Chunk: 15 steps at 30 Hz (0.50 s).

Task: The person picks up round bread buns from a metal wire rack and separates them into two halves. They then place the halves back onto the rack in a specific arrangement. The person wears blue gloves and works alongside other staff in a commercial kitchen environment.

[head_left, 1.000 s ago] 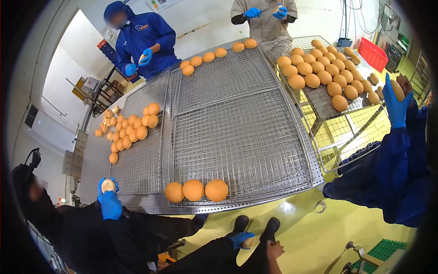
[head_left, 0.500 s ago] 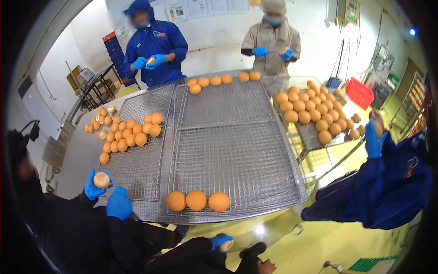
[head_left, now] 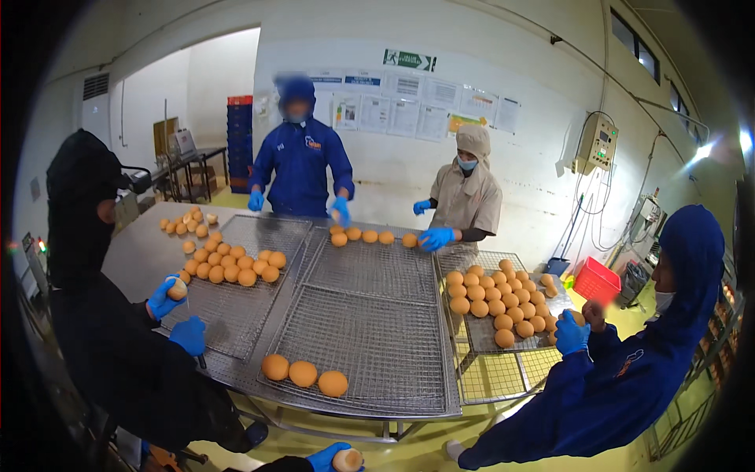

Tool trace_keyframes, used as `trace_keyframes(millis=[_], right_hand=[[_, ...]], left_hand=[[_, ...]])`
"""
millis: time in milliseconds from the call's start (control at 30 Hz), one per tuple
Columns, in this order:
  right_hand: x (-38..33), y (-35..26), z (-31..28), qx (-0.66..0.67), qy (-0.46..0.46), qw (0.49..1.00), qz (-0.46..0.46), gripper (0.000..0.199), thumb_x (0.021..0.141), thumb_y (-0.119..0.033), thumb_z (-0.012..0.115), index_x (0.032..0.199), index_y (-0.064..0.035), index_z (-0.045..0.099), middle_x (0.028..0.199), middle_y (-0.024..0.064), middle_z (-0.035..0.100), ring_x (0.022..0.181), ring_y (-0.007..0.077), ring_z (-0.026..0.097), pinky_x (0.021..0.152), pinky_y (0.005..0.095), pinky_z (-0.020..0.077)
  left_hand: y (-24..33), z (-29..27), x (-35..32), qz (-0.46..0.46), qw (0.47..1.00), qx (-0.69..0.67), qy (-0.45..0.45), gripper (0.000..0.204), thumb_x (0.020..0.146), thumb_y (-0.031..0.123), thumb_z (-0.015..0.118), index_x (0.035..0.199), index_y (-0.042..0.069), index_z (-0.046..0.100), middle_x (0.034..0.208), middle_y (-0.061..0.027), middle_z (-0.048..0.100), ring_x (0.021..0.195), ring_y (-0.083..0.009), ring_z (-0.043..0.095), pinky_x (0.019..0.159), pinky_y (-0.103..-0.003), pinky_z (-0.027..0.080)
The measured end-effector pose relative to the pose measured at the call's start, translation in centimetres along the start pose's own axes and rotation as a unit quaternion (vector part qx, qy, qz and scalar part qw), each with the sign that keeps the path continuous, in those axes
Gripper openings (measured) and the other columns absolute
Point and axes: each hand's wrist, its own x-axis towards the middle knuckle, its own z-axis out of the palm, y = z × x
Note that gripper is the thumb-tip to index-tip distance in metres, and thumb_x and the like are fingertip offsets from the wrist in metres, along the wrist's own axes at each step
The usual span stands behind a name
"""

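Note:
At the lower edge my left hand (head_left: 323, 458), in a blue glove and dark sleeve, is closed around a round bun (head_left: 348, 460). A pale face of this bun shows. My right hand is out of view. Beyond my left hand, three golden-brown buns (head_left: 303, 374) sit in a row at the near end of a wire rack (head_left: 362, 346) on the metal table. A row of buns (head_left: 370, 236) lies along the rack's far end.
A co-worker in black (head_left: 118, 315) at left holds a bun (head_left: 177, 289). Two co-workers stand across the table, another at right. Many buns cover a left rack (head_left: 236, 315) and a right-hand tray (head_left: 503, 303). A red crate (head_left: 598, 279) stands behind.
The view has tilted upward, and my right hand has dropped out of it. Both co-workers across the table now reach down to the far row of buns. My left hand still holds its bun.

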Motion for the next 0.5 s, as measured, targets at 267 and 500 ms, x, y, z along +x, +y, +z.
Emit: trace_keyframes(millis=[267, 500], right_hand=[[-1.5, -1.5, -4.3, 0.137, 0.067, 0.974, -0.165, 0.040, 0.066, -0.046, 0.063, 0.069, -0.0057, 0.059, 0.069, 0.0121, 0.060, 0.071, 0.0290, 0.056, 0.067, 0.0409, 0.0409], [-5.0, -9.2, -7.4, 0.266, 0.100, 0.890, -0.355, 0.040, 0.068, -0.036, 0.069, 0.062, -0.0013, 0.050, 0.053, 0.0106, 0.051, 0.047, 0.0210, 0.049, 0.046, 0.0342, 0.0389]], left_hand=[[20.1, 8.9, -6.2, 0.208, 0.778, -0.592, -0.029, 0.048, 0.073, 0.038, 0.051, 0.104, 0.002, 0.048, 0.099, -0.0153, 0.052, 0.093, -0.0304, 0.051, 0.081, -0.042, 0.044], [38.3, 7.3, -10.3, 0.630, 0.721, -0.288, -0.023, 0.051, 0.080, 0.033, 0.050, 0.116, -0.003, 0.041, 0.118, -0.0161, 0.046, 0.112, -0.0275, 0.043, 0.096, -0.038, 0.038]])
